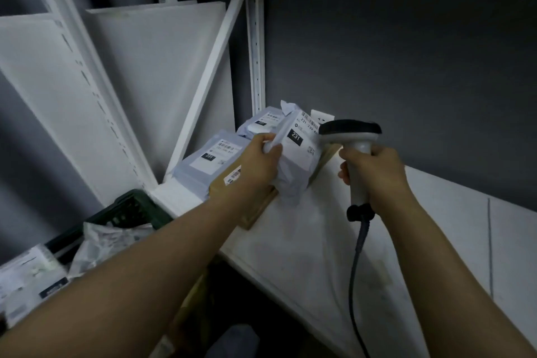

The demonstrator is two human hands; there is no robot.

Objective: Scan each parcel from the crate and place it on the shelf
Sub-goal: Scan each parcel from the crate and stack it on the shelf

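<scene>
Now, centre of frame | left hand [258, 163]: fingers grasp white mailer parcel [293, 160] at its left edge, long axis nearly upright, lower end down at the shelf [319, 241] | right hand [374, 171]: fingers clenched round barcode scanner [350, 131] handle, head just right of the label | likely next: left hand, the nearer one, sets it down beside the shelved parcels [209, 160]

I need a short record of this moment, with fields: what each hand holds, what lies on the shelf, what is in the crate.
left hand: grips a white bag parcel labelled 231, over the shelf
right hand: grips the scanner, its head toward that label
shelf: two grey bag parcels and a cardboard box at its left end
crate: dark green, lower left, holding more parcels
</scene>
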